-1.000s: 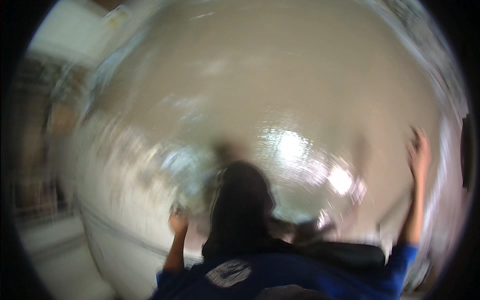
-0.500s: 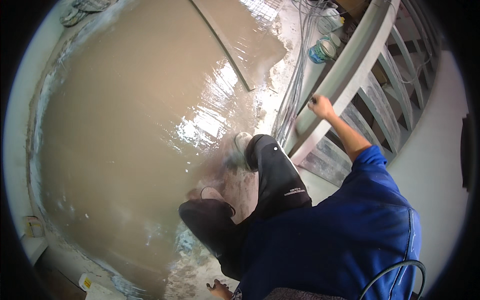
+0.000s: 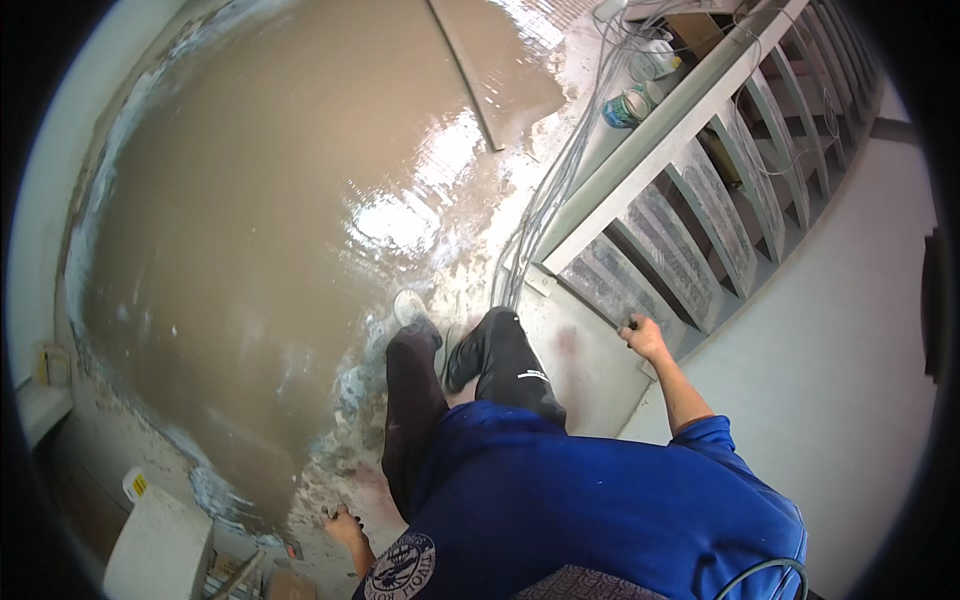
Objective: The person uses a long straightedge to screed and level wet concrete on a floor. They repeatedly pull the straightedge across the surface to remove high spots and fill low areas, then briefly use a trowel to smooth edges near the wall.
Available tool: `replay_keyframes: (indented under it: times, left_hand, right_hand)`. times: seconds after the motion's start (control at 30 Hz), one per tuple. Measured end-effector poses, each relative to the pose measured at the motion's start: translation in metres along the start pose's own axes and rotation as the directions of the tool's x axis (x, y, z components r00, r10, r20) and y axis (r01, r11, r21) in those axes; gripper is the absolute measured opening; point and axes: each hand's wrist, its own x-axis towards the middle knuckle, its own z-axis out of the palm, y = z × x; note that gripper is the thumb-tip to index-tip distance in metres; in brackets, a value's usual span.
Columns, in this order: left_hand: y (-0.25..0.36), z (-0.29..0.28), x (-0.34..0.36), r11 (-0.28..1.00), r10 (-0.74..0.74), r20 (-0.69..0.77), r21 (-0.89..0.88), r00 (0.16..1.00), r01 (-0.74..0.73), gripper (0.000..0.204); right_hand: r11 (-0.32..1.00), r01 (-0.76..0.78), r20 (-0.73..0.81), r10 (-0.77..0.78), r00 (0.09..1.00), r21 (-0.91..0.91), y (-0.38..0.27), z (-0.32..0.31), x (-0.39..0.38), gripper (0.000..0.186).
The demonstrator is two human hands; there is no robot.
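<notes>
My right hand [image 3: 643,338] is beside the lower end of the metal railing [image 3: 690,265], fingers curled, with a dark area at the fingertips; whether it holds anything is unclear. My left hand [image 3: 342,525] hangs low at the bottom left over the rough floor edge, its fingers slightly bent and apart, darkened at the tips. My legs in dark trousers [image 3: 515,365] stand on pale, patchy floor [image 3: 585,365], beside a broad spread of wet, grey-beige floor compound [image 3: 230,200] with shiny reflections. A long straight bar [image 3: 465,80] lies on the compound.
Grey cables [image 3: 540,210] run along the railing's near side, where a bucket [image 3: 625,108] and a white jug [image 3: 655,60] sit. A pale wall [image 3: 45,180] borders the left. A white ledge [image 3: 155,550] is at the bottom left, a smooth pale surface [image 3: 790,440] right of the railing.
The view has swung from the wet floor toward the railing side. Since half a second ago my right hand has come down from the rail's top, and my feet have shifted.
</notes>
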Motion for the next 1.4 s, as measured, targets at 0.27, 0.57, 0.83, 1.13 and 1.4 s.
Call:
replay_keyframes:
  times: [0.27,0.57,0.83,1.13,1.4]
  left_hand:
    - [-0.216,-0.047,0.005,0.969,-0.243,0.194,0.089,0.95,0.23,0.058]
    - [-0.531,-0.09,0.091,0.988,0.103,-0.064,0.121,0.993,-0.094,0.066]
    - [-0.515,-0.249,0.251,0.958,-0.138,-0.294,-0.282,0.946,0.053,0.069]
    - [-0.632,-0.279,0.709,0.962,-0.129,-0.111,-0.255,0.985,0.097,0.073]
    - [-0.76,-0.222,0.971,0.967,-0.235,-0.122,-0.129,0.964,0.219,0.088]
  right_hand:
    - [0.963,0.207,-0.063,-0.199,0.978,0.172,-0.026,0.036,-0.089,0.02]
    - [0.872,0.486,0.171,-0.489,0.855,0.064,-0.001,0.206,-0.212,0.029]
    - [0.973,0.175,0.285,-0.212,0.935,0.151,0.022,0.316,-0.37,0.021]
    - [0.762,0.494,0.143,-0.482,0.864,-0.419,-0.112,0.581,-0.588,0.032]
    - [0.565,0.467,0.292,-0.376,0.879,-0.68,-0.222,0.756,-0.684,0.034]
